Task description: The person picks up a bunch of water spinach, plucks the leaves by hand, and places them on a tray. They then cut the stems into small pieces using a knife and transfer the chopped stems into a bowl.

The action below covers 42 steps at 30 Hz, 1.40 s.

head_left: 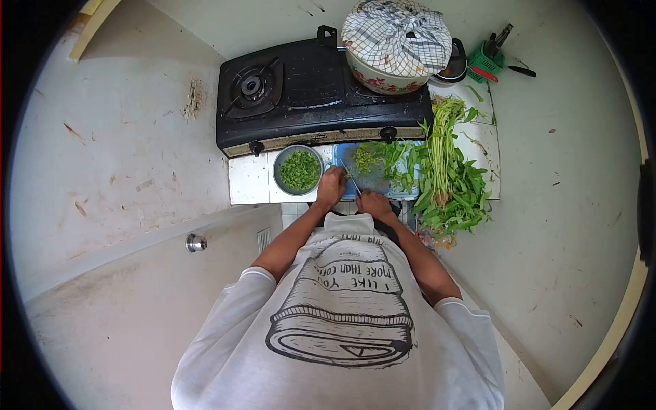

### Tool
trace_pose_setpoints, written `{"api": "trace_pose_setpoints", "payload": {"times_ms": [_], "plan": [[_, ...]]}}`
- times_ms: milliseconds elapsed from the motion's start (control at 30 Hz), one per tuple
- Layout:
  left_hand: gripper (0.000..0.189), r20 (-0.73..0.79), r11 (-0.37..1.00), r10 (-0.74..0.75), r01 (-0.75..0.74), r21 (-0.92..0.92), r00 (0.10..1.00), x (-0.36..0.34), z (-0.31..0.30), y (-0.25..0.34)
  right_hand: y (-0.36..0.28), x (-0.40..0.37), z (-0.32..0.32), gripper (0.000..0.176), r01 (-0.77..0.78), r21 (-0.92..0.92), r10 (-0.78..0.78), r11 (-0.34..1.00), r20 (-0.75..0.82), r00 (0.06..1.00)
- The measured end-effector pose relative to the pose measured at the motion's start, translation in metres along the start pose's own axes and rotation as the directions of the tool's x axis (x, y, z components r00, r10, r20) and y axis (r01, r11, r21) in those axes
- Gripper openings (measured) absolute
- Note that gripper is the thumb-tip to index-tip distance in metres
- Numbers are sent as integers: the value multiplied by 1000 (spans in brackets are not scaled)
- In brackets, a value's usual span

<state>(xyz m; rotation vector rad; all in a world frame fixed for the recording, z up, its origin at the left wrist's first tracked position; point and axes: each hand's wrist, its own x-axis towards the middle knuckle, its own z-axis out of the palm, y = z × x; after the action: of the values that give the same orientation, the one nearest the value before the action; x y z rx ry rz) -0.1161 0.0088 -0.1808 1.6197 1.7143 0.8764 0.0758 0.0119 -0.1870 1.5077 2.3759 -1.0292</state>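
Observation:
On a blue cutting board (378, 185) my right hand (374, 203) is closed around the handle of a knife (352, 179), its blade pointing up and to the left. Beside the blade, my left hand (333, 184) rests at the board's left edge with its fingers curled in; whatever they pinch is too small to make out. Finely cut green pieces (367, 161) lie just beyond the knife. Longer leafy stems (404, 168) spread over the board's right side. To the left of my left hand stands a round bowl (275, 172) holding chopped greens (300, 170).
A large bunch of leafy greens (447, 167) lies right of the board, hanging over the counter's front edge. Behind is a black two-burner stove (311, 89) bearing a cloth-covered pot (386, 80). A green basket (486, 63) with utensils stands at the back right. Walls close in both sides.

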Motion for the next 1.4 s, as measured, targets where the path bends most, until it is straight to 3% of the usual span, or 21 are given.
{"api": "trace_pose_setpoints", "payload": {"times_ms": [133, 333, 933, 1400], "plan": [[8, 49, 1000, -16, 15, 16, 999, 2, -2, -1, -3, 10, 3, 46, -1, 41, 4, 999, -65, 998], [9, -3, 994, 27, -27, 111, 1000, 1, -1, 2, 3, 4, 1, 45, 31, 7, -30, 1000, -70, 997], [7, -6, 1000, 7, -7, 20, 1000, 1, -3, 3, 3, -4, -4, 48, 85, 2, -84, 996, -57, 995], [12, 2, 999, -15, 15, 33, 1000, 0, -3, 4, -13, 12, -6, 44, 2, -17, -2, 1000, -21, 1000]]}}
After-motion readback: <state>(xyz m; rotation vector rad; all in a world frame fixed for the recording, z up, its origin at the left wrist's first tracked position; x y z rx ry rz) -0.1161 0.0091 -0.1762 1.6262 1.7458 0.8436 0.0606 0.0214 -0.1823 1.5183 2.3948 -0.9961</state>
